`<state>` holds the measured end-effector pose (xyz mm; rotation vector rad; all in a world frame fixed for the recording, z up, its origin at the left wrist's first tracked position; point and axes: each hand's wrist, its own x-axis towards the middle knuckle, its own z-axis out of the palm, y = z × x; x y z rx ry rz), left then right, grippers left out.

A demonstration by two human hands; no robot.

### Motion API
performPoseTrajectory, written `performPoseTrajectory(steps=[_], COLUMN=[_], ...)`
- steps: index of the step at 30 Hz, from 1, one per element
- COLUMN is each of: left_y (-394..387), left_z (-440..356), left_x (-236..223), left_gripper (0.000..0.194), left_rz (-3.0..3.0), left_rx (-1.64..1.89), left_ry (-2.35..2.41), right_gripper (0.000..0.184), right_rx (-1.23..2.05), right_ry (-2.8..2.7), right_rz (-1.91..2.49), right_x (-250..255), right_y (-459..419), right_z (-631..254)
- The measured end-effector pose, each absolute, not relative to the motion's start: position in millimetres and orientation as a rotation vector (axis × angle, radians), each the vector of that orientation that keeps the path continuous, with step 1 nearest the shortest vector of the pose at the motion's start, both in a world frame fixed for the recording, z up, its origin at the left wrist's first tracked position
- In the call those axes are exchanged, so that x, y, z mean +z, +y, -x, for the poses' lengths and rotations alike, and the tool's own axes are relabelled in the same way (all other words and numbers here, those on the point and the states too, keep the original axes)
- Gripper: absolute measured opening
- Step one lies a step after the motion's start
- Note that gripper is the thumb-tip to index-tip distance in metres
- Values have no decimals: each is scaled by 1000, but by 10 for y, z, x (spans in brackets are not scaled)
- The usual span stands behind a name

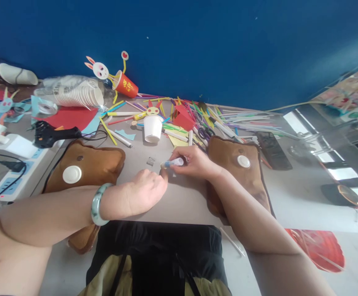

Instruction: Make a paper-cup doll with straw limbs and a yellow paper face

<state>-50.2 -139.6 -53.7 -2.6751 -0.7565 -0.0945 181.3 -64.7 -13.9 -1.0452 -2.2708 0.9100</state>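
My right hand [194, 161] is closed around a short tube, whitish and clear with some blue [175, 162]. The tube lies almost level, its yellowish end pointing left. Right against that end is my left hand [146, 191], fingers curled in, a jade-coloured bangle [97, 204] on its wrist. What the left fingers pinch, if anything, is hidden. Just beyond them a small silvery piece [151, 161] lies flat on the grey table [181, 201]. Farther back stands a white paper cup [153, 128] with a yellow rabbit-like face [152, 111] behind its rim.
Brown cushions [88, 164] flank the hands, the right cushion [234, 168] under my forearm. Coloured sticks [246, 117], scissors [205, 132] and red paper [183, 118] crowd the back. A black glue gun [54, 133] and a power strip [14, 174] lie left, a phone [273, 150] right.
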Motion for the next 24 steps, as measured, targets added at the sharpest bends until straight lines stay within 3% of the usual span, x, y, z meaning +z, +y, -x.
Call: performPoseTrajectory(steps=[24], left_y=[-1401], left_z=[487], left_x=[-450], left_gripper=[47], left_rz=[2666], left_rx=[-81], left_ry=[-755], right_gripper=[9], right_rx=[934], right_ry=[-2274], right_rz=[1044], right_x=[-120], right_y=[-628], right_z=[-1818])
